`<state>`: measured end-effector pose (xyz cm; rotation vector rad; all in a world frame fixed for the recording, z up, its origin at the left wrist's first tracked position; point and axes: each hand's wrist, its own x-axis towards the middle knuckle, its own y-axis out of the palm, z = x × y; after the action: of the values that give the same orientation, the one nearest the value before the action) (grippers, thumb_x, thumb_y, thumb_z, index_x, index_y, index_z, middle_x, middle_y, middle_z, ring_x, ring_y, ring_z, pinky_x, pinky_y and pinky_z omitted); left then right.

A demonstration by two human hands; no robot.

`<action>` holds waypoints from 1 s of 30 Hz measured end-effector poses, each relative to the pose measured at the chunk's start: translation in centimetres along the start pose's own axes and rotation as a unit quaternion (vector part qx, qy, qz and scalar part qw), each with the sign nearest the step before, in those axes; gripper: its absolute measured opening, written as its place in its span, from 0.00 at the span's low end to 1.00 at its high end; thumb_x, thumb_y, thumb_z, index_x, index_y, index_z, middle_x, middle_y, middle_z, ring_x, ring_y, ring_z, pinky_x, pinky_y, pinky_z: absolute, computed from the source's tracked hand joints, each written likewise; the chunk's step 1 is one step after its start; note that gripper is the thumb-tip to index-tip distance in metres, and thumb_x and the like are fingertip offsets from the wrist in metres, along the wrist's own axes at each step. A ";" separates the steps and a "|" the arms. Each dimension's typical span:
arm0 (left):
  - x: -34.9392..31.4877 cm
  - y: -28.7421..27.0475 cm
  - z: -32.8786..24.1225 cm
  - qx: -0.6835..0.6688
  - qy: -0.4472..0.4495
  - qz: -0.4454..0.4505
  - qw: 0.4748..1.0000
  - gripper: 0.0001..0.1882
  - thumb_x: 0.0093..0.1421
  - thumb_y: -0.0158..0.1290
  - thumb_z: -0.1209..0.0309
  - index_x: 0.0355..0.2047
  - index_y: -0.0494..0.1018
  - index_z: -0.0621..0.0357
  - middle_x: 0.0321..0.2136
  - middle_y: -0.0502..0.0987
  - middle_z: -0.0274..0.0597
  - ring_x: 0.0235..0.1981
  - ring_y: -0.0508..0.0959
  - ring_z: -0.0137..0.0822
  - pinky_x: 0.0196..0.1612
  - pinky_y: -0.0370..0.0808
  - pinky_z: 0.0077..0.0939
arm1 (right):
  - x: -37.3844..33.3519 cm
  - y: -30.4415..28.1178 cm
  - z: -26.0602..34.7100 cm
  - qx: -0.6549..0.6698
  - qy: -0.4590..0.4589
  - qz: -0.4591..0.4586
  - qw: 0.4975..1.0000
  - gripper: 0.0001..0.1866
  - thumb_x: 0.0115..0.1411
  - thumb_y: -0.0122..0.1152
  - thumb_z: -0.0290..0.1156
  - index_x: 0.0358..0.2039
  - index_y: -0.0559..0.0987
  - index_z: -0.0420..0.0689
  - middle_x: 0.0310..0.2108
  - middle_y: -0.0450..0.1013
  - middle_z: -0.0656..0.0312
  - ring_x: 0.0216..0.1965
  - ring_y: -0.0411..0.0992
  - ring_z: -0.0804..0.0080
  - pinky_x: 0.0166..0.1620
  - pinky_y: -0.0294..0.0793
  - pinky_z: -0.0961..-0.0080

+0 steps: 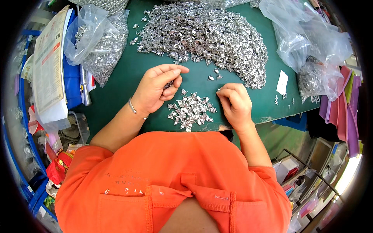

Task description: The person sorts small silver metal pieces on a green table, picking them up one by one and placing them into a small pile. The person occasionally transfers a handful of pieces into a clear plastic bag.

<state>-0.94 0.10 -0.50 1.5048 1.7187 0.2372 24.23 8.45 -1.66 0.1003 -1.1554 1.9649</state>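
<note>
Over the feed I see a green worktable (268,101) at twelve, greenish floor (281,136) past three, cluttered shelving (321,181) and bright light (348,176) near four.

Small, shiny silver metal pieces (192,110) with pointy bits lie in a little loose pile on the green table (116,97), near its front edge. A much bigger heap (206,37) of silver pieces sits farther back. A few loose ones (217,73) lie between. Darker-looking bits (168,84) peek out from the curled left hand (157,83).
</note>
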 end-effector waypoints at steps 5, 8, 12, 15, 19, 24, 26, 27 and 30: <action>0.0 0.0 0.1 -0.005 -0.004 0.004 1.000 0.13 0.70 0.48 0.71 0.49 0.74 0.68 0.26 0.74 0.35 0.16 0.62 0.16 0.17 0.56 0.11 | -0.1 -1.3 0.7 0.052 0.001 0.023 0.998 0.10 0.50 0.70 0.17 0.34 0.82 0.40 0.35 0.80 0.58 0.38 0.77 0.59 0.42 0.77 0.68; -0.1 0.2 0.1 0.018 -0.003 -0.003 1.000 0.14 0.71 0.47 0.71 0.50 0.74 0.68 0.26 0.73 0.35 0.16 0.61 0.16 0.16 0.56 0.11 | -0.7 -2.1 0.0 0.046 0.112 -0.063 0.991 0.07 0.55 0.66 0.16 0.35 0.82 0.38 0.36 0.80 0.54 0.39 0.78 0.60 0.44 0.77 0.69; -0.1 0.3 0.2 0.024 -0.016 0.001 1.000 0.14 0.71 0.47 0.71 0.50 0.74 0.68 0.27 0.74 0.35 0.16 0.61 0.16 0.16 0.56 0.10 | -0.5 -1.7 0.7 0.074 0.129 -0.010 0.989 0.07 0.55 0.68 0.19 0.36 0.81 0.39 0.36 0.79 0.54 0.38 0.77 0.60 0.43 0.76 0.71; 0.0 0.2 0.3 0.019 -0.029 0.019 0.999 0.15 0.72 0.45 0.69 0.50 0.74 0.68 0.27 0.75 0.36 0.16 0.61 0.16 0.16 0.56 0.10 | 0.0 -0.9 0.9 0.039 0.022 0.067 0.997 0.09 0.49 0.70 0.18 0.32 0.81 0.41 0.33 0.78 0.59 0.36 0.76 0.62 0.39 0.75 0.69; 0.1 0.3 0.4 0.044 -0.045 0.033 0.997 0.20 0.75 0.40 0.63 0.49 0.74 0.69 0.28 0.76 0.39 0.14 0.62 0.18 0.15 0.56 0.11 | 1.3 0.6 2.2 0.126 0.052 -0.031 0.990 0.09 0.49 0.70 0.17 0.31 0.81 0.41 0.32 0.77 0.59 0.34 0.76 0.63 0.37 0.76 0.71; -0.1 0.5 0.4 0.025 -0.068 0.081 0.994 0.22 0.75 0.41 0.59 0.44 0.76 0.67 0.27 0.78 0.44 0.14 0.64 0.21 0.14 0.57 0.12 | 4.0 1.5 4.2 0.144 -0.018 -0.040 0.989 0.13 0.51 0.67 0.15 0.38 0.82 0.41 0.37 0.79 0.55 0.37 0.78 0.58 0.41 0.78 0.68; -0.1 -0.2 0.3 0.010 -0.077 0.106 0.991 0.21 0.75 0.41 0.60 0.42 0.76 0.67 0.27 0.78 0.43 0.14 0.64 0.20 0.14 0.56 0.12 | 3.8 1.1 1.6 0.013 -0.025 -0.073 0.997 0.12 0.50 0.66 0.14 0.36 0.81 0.41 0.36 0.78 0.57 0.38 0.77 0.58 0.42 0.76 0.67; 0.1 -0.3 0.4 0.003 -0.077 0.089 0.993 0.21 0.75 0.39 0.61 0.41 0.75 0.67 0.28 0.76 0.41 0.12 0.61 0.20 0.13 0.55 0.12 | 3.6 0.8 0.6 -0.015 -0.021 -0.067 0.997 0.12 0.49 0.65 0.14 0.34 0.80 0.41 0.35 0.78 0.58 0.37 0.76 0.58 0.41 0.76 0.67; 0.2 -0.2 0.3 -0.036 -0.079 0.069 0.994 0.19 0.75 0.41 0.63 0.40 0.75 0.67 0.26 0.75 0.40 0.13 0.60 0.18 0.13 0.55 0.11 | 1.9 0.2 -1.1 -0.011 -0.023 -0.005 1.000 0.12 0.47 0.65 0.13 0.32 0.79 0.41 0.33 0.77 0.59 0.35 0.75 0.57 0.39 0.74 0.67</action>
<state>-0.91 0.08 -0.91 1.5473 1.4692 0.2429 23.17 10.40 -1.53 0.1390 -1.2042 1.9492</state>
